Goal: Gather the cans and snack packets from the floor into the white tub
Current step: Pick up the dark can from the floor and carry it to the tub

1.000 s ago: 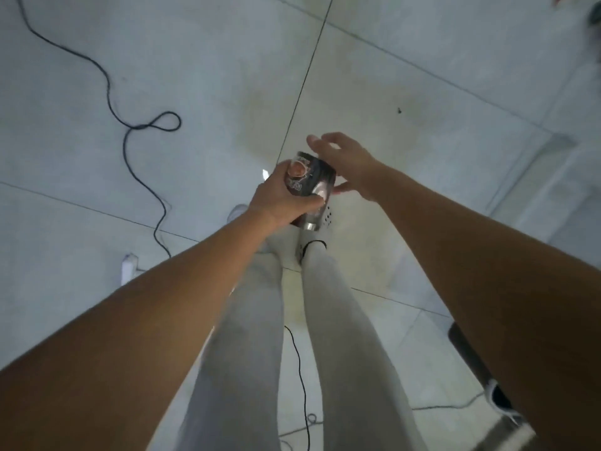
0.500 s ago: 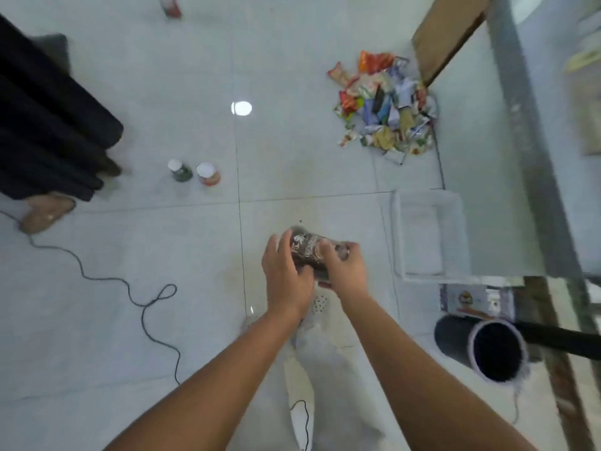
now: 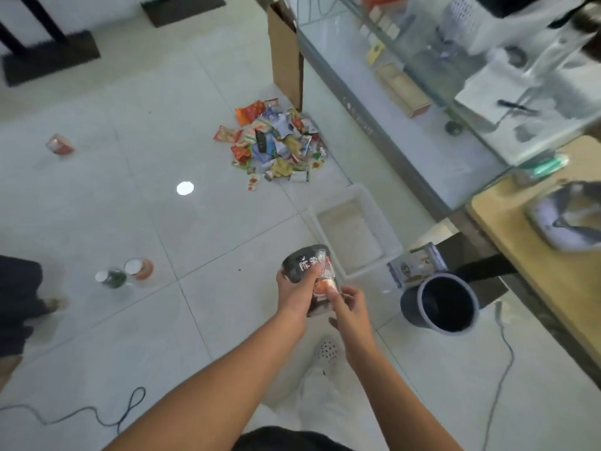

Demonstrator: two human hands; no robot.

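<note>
My left hand (image 3: 294, 292) grips a dark snack packet (image 3: 309, 265) held above the floor. My right hand (image 3: 349, 304) pinches the packet's lower end. The white tub (image 3: 379, 219) sits on the floor just beyond and to the right of the packet, with nothing visible inside it. A pile of colourful snack packets (image 3: 276, 141) lies farther off by a cardboard box. Two upright cans, a green can (image 3: 112, 278) and an orange can (image 3: 140, 268), stand at the left. A red can (image 3: 60, 145) lies on its side at the far left.
A dark round bin (image 3: 445, 304) stands right of my hands, with a small printed carton (image 3: 413, 266) behind it. A glass counter (image 3: 422, 102) and a wooden table (image 3: 533, 255) fill the right side. Another person's legs (image 3: 16, 297) are at the left edge. Cables (image 3: 130, 408) trail across the floor.
The view has swung up from my feet to the room, bringing the tub, pile and cans into sight. My right hand has closed onto the packet held by my left hand.
</note>
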